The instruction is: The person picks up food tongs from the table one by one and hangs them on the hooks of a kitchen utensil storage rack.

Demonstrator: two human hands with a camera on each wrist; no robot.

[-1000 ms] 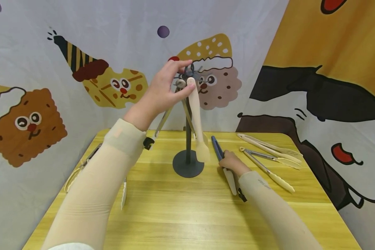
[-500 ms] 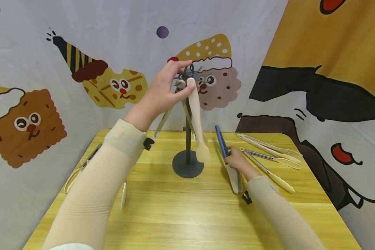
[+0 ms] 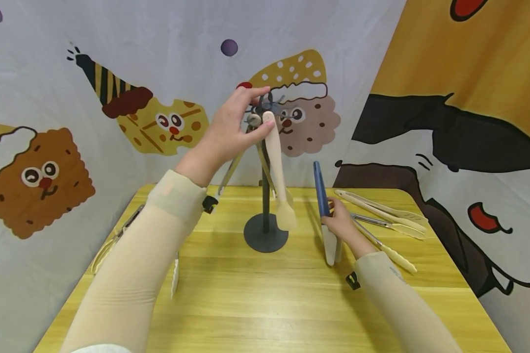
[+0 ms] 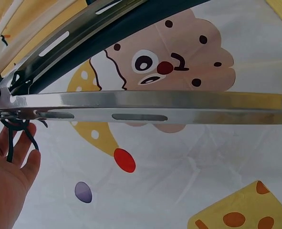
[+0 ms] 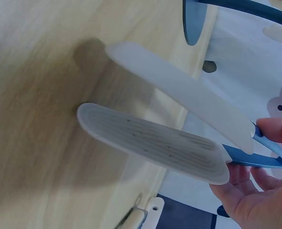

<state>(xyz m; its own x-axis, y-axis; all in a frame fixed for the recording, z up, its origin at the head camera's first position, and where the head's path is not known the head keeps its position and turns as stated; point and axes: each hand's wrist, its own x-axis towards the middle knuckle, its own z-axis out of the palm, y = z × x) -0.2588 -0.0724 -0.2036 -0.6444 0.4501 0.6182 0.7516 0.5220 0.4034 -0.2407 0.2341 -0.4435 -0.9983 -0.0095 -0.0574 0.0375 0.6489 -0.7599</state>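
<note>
A dark hanging rack (image 3: pixel 266 201) with a round base stands mid-table. At its top my left hand (image 3: pixel 223 130) holds the rack's hooked head, the thumb against the end of a cream pair of tongs (image 3: pixel 275 157) hanging there. Metal tongs (image 4: pixel 155 100) also hang from the rack, large in the left wrist view beside my fingers. My right hand (image 3: pixel 342 223) grips blue tongs (image 3: pixel 321 189) by their handle, right of the rack. Their two pale, ribbed tips (image 5: pixel 152 143) stand spread apart and point down toward the table in the right wrist view.
Cream tongs (image 3: pixel 380 208) and metal tongs with cream tips (image 3: pixel 390 251) lie at the table's right. More tongs (image 3: pixel 128 220) lie at the left, partly hidden by my left arm. A pale tip (image 3: pixel 174 279) shows beside that arm. A patterned cloth hangs behind.
My right hand has lifted the blue tongs and shifted slightly right, bringing them more upright. The left hand has stayed at the top of the rack.
</note>
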